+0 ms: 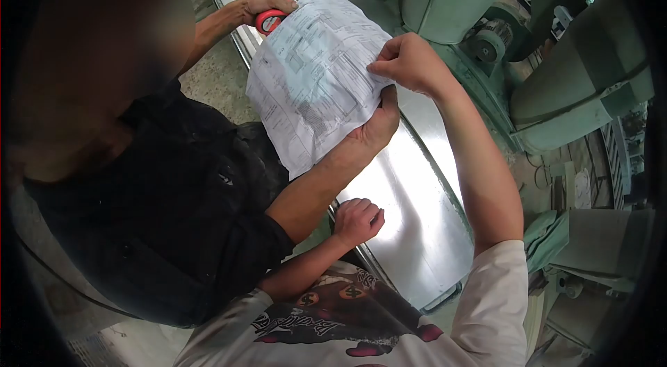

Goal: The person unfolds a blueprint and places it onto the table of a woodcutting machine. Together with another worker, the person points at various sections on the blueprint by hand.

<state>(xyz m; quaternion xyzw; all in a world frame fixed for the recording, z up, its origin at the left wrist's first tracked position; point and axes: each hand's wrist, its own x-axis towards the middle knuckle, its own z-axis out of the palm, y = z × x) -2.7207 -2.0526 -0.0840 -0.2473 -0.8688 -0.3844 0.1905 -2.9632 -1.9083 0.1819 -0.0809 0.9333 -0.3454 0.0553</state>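
Note:
A creased white sheet (319, 68) with printed drawings and tables is held up over the metal surface. My right hand (410, 65) pinches its right edge between thumb and fingers. Below it, a co-worker's hand (381, 120) supports the same edge from underneath. The co-worker's other hand (267, 6) is at the sheet's upper left corner, beside a red tape measure (269, 20). My left hand (358, 220) rests on the edge of the shiny metal surface (410, 228), its fingers curled; whether anything is inside them is hidden.
The co-worker (174, 207), in a dark shirt, stands close on the left. Green-grey machinery with a motor (490, 40) and large ducts (583, 89) fills the right side. Green sheets (545, 238) lie at the lower right.

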